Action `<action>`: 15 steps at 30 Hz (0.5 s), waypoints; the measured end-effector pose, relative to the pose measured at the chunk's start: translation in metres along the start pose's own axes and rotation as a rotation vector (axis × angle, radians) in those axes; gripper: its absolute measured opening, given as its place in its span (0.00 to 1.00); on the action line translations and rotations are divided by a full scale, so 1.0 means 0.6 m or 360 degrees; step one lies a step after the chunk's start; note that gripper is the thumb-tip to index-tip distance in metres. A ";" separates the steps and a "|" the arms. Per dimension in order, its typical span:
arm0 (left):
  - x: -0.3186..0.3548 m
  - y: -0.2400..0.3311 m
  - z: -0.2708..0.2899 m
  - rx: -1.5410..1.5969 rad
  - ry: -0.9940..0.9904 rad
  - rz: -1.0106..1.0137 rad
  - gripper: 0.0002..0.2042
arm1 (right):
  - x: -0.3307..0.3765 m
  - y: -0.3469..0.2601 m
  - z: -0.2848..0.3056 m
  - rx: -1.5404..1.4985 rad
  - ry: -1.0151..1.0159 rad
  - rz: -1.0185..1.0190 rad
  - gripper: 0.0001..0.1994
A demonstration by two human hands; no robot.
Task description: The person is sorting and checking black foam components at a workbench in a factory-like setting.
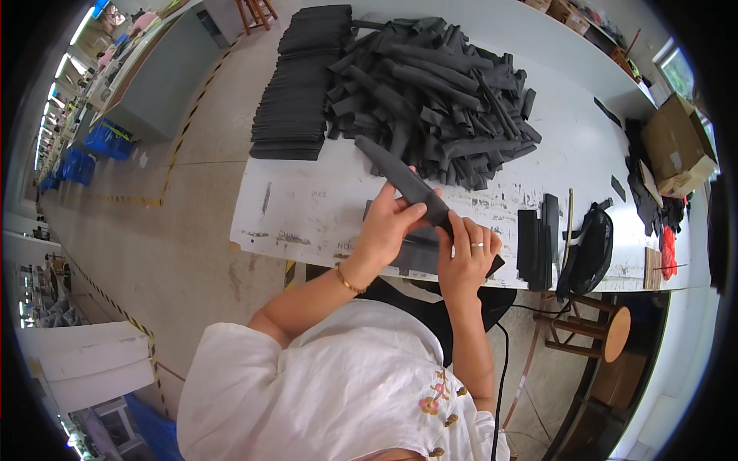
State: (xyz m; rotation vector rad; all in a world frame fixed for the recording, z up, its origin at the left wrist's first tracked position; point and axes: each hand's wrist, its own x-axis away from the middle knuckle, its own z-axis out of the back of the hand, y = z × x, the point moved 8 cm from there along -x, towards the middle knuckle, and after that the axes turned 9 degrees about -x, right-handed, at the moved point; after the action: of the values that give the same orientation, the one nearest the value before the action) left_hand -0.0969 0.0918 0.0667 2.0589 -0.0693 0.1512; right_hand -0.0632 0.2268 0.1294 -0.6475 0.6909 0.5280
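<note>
**Both hands grip one dark fabric strip over the counter edge**

Left hand comes in from lower left, forearm bent, gold bracelet at the wrist, fingers closed on the middle of a long dark grey fabric strip. Right hand, ring on one finger, is raised beside it, fingers curled over the strip's lower end. The strip runs diagonally up-left from the hands, held above the white counter, near its front edge. A flat dark piece lies under the hands, mostly hidden by them. Behind it: a loose heap of rolled strips and, beside that, a neat stack. To the right, short dark pieces and a black bag. Fingertip contact is hard to make out.
</note>
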 end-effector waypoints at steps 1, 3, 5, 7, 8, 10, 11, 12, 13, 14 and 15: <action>0.004 0.001 -0.001 -0.0001 0.0008 -0.0017 0.29 | 0.000 0.001 0.001 -0.0070 0.0022 -0.0068 0.19; 0.011 0.022 -0.013 0.0126 -0.0100 -0.0255 0.33 | 0.009 -0.001 -0.014 -0.0192 -0.0023 -0.0125 0.24; 0.002 0.014 -0.014 0.0164 -0.0135 -0.0231 0.26 | 0.009 -0.014 -0.031 -0.0624 -0.0030 -0.0164 0.29; -0.011 0.001 -0.024 0.0177 -0.0375 -0.0019 0.17 | 0.008 -0.027 -0.034 -0.0542 -0.0139 -0.0173 0.29; -0.014 0.008 -0.020 0.0144 -0.0360 -0.0145 0.14 | 0.029 -0.014 -0.042 -0.0482 -0.0194 -0.0192 0.27; -0.014 0.000 -0.014 0.0102 -0.0360 -0.0209 0.13 | 0.044 0.000 -0.039 -0.0521 -0.0272 -0.0261 0.21; -0.013 -0.001 -0.014 0.0063 -0.0366 -0.0264 0.13 | 0.043 0.004 -0.047 -0.0525 -0.0275 -0.0257 0.21; -0.011 -0.017 -0.021 0.0146 -0.0368 -0.0154 0.12 | 0.037 0.001 -0.053 -0.0574 -0.0298 -0.0205 0.21; -0.006 -0.024 -0.027 0.0148 -0.0366 -0.0147 0.12 | 0.030 -0.004 -0.058 -0.0623 -0.0321 -0.0154 0.21; -0.002 -0.033 -0.029 0.0231 -0.0317 -0.0075 0.12 | 0.026 -0.006 -0.062 -0.0657 -0.0337 -0.0186 0.21; -0.003 -0.035 -0.025 0.0312 -0.0262 -0.0016 0.12 | 0.018 -0.011 -0.058 -0.0665 -0.0341 -0.0180 0.21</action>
State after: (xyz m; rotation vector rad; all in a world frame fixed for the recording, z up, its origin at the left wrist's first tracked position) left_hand -0.0972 0.1150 0.0549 2.2638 -0.1504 -0.0193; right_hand -0.0662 0.2006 0.1036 -0.9981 0.3388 0.6326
